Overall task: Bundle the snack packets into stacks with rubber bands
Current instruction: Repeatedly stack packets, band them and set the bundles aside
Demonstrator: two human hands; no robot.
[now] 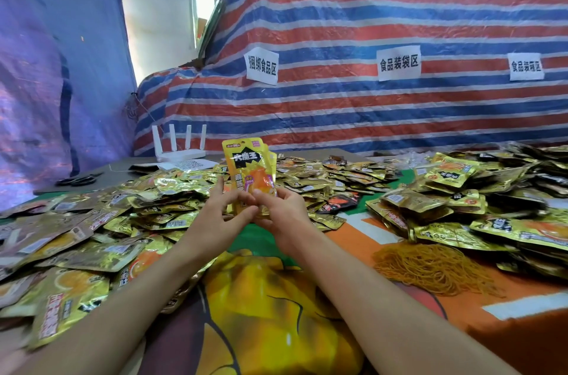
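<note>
A small stack of yellow snack packets (247, 168) stands upright at the middle of the view, held above the table. My right hand (284, 211) grips its lower end from the right, fingers curled round it. My left hand (222, 215) touches the stack's lower left, thumb and fingers pinching at its front. Whether a rubber band is on the stack I cannot tell. A heap of orange-yellow rubber bands (430, 267) lies on the table at the right. Loose gold packets (101, 236) cover the left side.
More gold packets (461, 208) are piled at the right and across the back. A white router (179, 145) and black scissors (80, 180) sit at the back left. A striped tarp (368, 98) with paper labels hangs behind. A printed cloth (353, 239) covers the table.
</note>
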